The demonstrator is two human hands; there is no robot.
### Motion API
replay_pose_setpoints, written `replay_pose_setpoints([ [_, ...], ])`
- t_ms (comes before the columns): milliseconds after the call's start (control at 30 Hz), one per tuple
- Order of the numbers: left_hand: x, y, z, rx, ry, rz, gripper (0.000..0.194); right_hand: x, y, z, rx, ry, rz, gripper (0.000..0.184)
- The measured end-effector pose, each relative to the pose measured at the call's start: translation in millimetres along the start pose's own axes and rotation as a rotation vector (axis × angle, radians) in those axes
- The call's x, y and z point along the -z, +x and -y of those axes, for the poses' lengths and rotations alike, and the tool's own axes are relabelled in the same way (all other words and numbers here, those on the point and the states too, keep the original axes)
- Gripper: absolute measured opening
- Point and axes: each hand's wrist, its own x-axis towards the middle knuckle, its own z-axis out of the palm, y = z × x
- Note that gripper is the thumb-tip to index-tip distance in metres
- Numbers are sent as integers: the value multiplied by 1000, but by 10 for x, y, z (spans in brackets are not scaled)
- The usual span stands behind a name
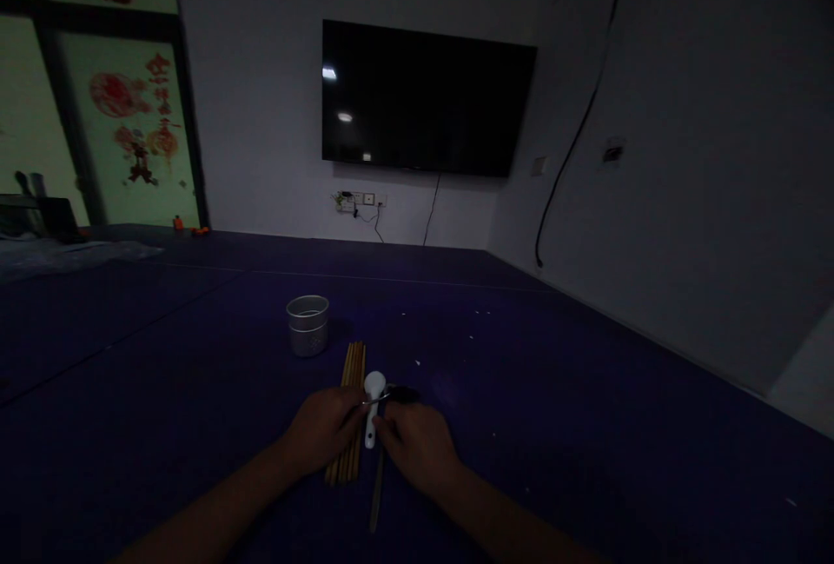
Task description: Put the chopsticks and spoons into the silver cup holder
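My left hand (327, 429) lies over the chopsticks (353, 364), with its fingertips closed on one end of a thin, shiny metal utensil (377, 399). That utensil slants across a white spoon (373, 385), which lies bowl away from me between my hands. Its far end runs into a dark patch, so I cannot tell whether it is a spoon or a fork. Curled close to it, my right hand (420, 447) has its thumb and fingers bent inward; what they grip is hidden. A long metal handle (376, 494) sticks out toward me beside the right thumb.
An open metal cup (307, 327) stands beyond my left hand on the dark purple tabletop (215, 373). Small white bits (418, 362) are scattered to the right. Clear plastic wrap (78, 255) lies far left. A television (423, 99) hangs on the wall.
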Motion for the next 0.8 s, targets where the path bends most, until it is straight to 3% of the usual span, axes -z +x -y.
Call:
replay_pose_setpoints([
  [800,7,5,1,0,-14,7,29,-8,0,7,0,-15,2,30],
])
